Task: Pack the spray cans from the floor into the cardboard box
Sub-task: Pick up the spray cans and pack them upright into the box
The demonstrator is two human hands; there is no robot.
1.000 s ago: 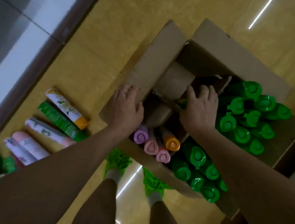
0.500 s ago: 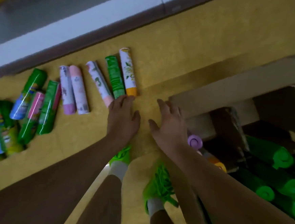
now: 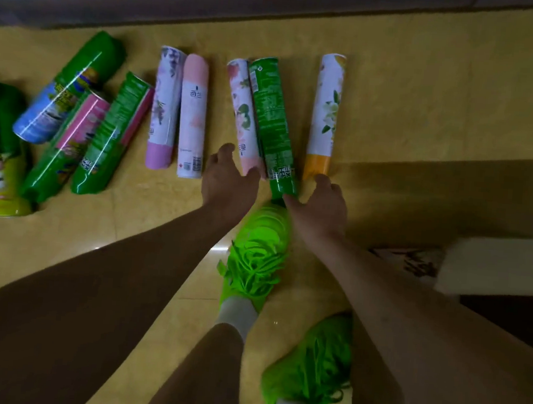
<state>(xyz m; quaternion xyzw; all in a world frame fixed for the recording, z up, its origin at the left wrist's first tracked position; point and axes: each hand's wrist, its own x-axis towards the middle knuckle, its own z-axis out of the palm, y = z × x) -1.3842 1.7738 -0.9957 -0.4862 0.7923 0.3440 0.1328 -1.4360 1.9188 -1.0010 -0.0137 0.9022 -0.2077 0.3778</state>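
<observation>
More cans are being reached for on the floor (image 3: 426,102). The left hand (image 3: 228,179), fingers loose, touches the pink can (image 3: 243,117). The right hand (image 3: 319,202), also loose, is placed at the green can (image 3: 273,122) and orange can (image 3: 324,117). Next, fingers must be curled round them. Only the box (image 3: 493,264) edge is seen.

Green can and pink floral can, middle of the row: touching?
Touching. The head view shows the green can lying against the pink floral can along their sides, with no floor visible between them.
</observation>
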